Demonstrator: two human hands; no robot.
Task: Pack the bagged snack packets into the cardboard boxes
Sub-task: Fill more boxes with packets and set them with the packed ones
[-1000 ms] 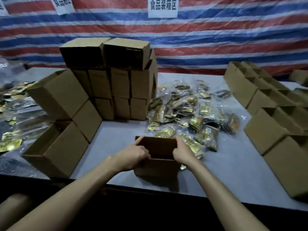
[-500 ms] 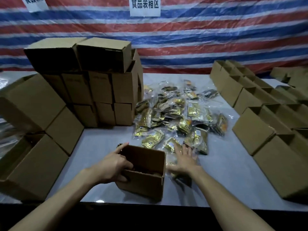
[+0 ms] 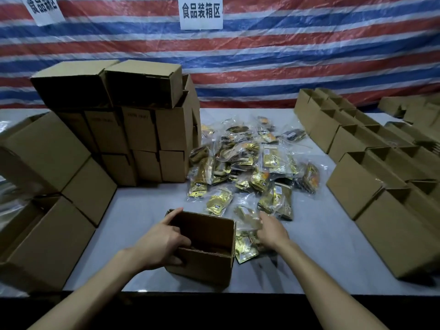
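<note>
My left hand gripped the open cardboard box by its left wall, near the table edge. My right hand lay on a bagged snack packet just beside the box; blur hid whether its fingers had closed. Best, I judged, to pinch one bag cleanly and hold the box steady.

Bare table opens before the stacked boxes, the packet pile crowding its right side.

left hand grips box wall; right hand on bagged packet; grip blurred
</note>
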